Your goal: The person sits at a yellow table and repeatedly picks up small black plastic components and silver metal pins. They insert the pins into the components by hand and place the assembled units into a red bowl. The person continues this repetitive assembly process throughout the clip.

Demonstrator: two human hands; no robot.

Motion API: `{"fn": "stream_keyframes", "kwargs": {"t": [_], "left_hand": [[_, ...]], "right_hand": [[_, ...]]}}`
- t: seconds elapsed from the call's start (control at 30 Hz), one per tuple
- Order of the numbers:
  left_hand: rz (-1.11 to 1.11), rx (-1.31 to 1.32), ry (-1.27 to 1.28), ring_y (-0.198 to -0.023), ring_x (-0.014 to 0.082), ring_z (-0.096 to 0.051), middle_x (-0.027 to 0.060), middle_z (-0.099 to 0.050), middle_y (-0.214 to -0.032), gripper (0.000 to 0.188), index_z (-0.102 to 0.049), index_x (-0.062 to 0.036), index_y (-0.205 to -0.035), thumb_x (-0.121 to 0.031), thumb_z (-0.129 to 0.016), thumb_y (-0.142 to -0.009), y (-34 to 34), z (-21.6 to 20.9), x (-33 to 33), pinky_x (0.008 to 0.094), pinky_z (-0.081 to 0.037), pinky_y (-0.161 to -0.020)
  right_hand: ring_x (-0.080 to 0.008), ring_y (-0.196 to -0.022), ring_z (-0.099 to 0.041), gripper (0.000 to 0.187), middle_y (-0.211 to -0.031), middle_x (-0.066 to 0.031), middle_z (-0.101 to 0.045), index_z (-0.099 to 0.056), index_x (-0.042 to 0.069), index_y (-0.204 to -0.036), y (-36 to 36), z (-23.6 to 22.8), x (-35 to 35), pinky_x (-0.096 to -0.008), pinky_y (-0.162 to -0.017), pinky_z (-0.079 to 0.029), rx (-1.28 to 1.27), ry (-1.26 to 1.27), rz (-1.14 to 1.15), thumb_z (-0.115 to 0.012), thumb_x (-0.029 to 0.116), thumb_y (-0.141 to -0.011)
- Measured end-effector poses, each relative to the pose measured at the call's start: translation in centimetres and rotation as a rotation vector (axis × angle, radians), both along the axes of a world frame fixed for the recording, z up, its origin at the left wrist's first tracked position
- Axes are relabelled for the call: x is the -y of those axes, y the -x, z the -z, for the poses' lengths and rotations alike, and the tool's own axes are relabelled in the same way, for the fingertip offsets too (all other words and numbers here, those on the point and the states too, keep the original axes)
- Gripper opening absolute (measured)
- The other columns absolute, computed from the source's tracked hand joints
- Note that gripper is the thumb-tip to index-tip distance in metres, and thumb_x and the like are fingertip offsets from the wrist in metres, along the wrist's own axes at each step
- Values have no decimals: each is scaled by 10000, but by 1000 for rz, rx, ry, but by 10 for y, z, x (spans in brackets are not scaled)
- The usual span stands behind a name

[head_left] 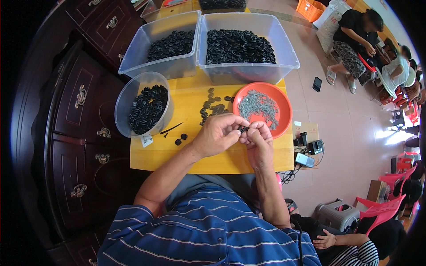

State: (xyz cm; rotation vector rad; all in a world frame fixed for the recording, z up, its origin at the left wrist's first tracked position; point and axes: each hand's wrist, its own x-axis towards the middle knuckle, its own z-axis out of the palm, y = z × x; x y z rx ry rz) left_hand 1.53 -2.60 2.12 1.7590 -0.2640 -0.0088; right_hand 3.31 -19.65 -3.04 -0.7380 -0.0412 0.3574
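Note:
My left hand (220,134) and my right hand (259,141) meet above the yellow table, fingertips pinched together on a small black plastic part (242,129). Fingers cover most of that part, so its shape is hard to make out. Just beyond them sits a round red plate (285,111) heaped with thin grey metal pins (258,106). Several dark oval pieces (214,106) lie loose to the left of the plate. Nearer my left forearm are two black pieces (180,139) and a thin black stick (171,128).
A round clear tub (120,106) of black parts stands at the left. Two clear rectangular bins (248,73) (155,68) of black parts fill the table's far side. Dark wooden drawers (75,133) flank the left. Electronic devices and cables (306,155) lie right; seated people (355,40) are beyond.

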Motion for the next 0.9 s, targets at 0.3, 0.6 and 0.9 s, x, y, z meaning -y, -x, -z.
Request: {"fn": "stream_keyframes", "kwargs": {"t": [0.3, 0.6, 0.9], "left_hand": [[-90, 4, 291, -720, 73, -656, 49, -675, -854, 232, -642, 49, -1118, 72, -536, -913, 0, 1, 10, 237, -555, -658], [-201, 107, -25, -727, 100, -672, 78, -694, -879, 237, -678, 12, -1085, 42, -589, -868, 3, -4, 12, 270, -565, -660], [-197, 55, -69, -708, 79, -619, 53, -659, -836, 231, -687, 0, -1060, 22, -609, -844, 3, -5, 8, 257, -519, -656]], "right_hand": [[-146, -762, -662, 108, -857, -72, -689, -590, 30, -1051, 2, 4, -2, -284, -749, -532, 40, 65, -55, -581, 13, -944], [-112, -810, -676, 156, -890, -42, -687, -582, 15, -1066, 5, 7, -6, -278, -811, -570, 161, 172, -28, -622, -26, -921], [-116, -874, -689, 205, -911, -39, -687, -566, -2, -1096, 8, 3, -7, -261, -832, -562, 240, 275, -15, -636, -68, -915]]}}
